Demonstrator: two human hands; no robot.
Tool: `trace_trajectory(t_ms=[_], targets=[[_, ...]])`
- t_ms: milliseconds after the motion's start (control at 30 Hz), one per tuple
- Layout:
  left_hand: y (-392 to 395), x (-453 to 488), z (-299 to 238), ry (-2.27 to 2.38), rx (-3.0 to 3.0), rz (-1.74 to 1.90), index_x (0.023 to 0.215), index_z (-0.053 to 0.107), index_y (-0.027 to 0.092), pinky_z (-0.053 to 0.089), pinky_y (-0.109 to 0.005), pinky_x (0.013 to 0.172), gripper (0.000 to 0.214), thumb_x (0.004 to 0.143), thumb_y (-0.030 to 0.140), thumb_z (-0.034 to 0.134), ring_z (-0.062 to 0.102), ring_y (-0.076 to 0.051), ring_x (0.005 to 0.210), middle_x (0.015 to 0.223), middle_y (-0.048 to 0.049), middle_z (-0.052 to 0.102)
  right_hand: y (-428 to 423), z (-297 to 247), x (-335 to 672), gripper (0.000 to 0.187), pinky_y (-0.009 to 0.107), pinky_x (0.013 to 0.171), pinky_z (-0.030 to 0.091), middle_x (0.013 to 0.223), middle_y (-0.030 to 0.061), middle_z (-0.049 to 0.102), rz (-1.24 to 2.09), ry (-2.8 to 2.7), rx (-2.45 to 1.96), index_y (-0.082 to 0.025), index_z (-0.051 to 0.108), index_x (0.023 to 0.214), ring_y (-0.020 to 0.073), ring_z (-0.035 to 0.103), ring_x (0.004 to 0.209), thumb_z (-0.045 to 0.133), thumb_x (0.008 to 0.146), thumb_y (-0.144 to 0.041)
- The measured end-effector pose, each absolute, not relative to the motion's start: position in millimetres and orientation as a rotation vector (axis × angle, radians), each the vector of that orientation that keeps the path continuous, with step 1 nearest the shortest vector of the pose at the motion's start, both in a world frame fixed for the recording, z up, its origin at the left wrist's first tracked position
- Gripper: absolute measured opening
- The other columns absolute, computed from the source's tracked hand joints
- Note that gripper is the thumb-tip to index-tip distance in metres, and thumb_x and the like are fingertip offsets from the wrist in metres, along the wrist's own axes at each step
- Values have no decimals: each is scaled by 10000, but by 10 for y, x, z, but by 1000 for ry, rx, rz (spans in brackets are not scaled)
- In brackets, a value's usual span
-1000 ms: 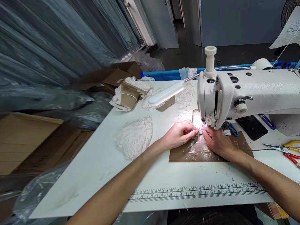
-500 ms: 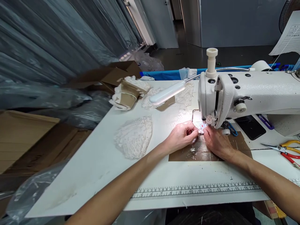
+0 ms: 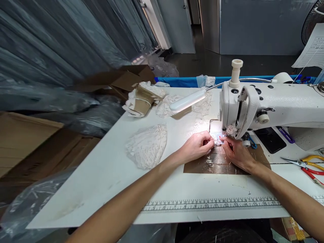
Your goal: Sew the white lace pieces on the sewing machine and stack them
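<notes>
A white sewing machine (image 3: 280,101) stands at the right of the table, its needle area lit by a lamp. Just below the needle lies a small piece of white lace fabric (image 3: 217,137). My left hand (image 3: 198,145) pinches the left edge of this fabric between thumb and fingers. From the right, my right hand (image 3: 236,152) reaches in with its index finger stretched onto the fabric beside the presser foot; its other fingers are curled. Under both hands is a brown taped sheet (image 3: 215,165). The needle tip is hard to make out.
White lace pieces (image 3: 148,145) lie left of my hands, and a tied lace bundle (image 3: 141,99) sits farther back. A lamp (image 3: 188,100) hangs over the table. Phone (image 3: 270,139), scissors (image 3: 298,162) and red-handled pliers (image 3: 312,175) lie at right. A printed ruler (image 3: 207,205) runs along the front.
The right hand's index finger has straightened out onto the fabric. My left hand keeps its pinch at nearly the same place. The whole view has shifted slightly.
</notes>
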State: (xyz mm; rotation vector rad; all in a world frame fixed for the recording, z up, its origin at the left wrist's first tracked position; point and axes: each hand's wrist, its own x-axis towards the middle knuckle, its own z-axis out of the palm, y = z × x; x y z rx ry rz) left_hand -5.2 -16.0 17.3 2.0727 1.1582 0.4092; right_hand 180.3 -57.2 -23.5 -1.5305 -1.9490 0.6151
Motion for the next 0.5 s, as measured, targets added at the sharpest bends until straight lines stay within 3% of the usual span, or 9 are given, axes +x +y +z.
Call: trace_trajectory(t_ms=[200, 400, 500], targets=[[-132, -81, 189, 1123, 2032, 382, 560, 423, 190, 350, -238, 544, 329, 843, 356, 432, 461, -122, 550, 560, 23, 488, -579, -182, 1799, 253, 257, 511, 273, 565, -39, 358, 640, -1846, -1361, -172, 579, 713, 125, 346, 529, 369, 839, -236], [-103, -100, 204, 1105, 2075, 406, 565, 396, 191, 362, -255, 580, 353, 861, 385, 389, 460, -131, 591, 586, 21, 461, -582, -186, 1807, 266, 257, 514, 276, 563, -40, 374, 671, -1863, -1414, -167, 605, 779, 126, 340, 529, 365, 849, -259], [-84, -133, 172, 1063, 2076, 420, 657, 525, 182, 420, -268, 637, 340, 887, 379, 371, 525, -148, 665, 677, 2, 556, -571, -224, 1814, 276, 259, 529, 311, 584, -24, 427, 668, -1863, -1396, -164, 607, 801, 127, 370, 535, 355, 860, -263]])
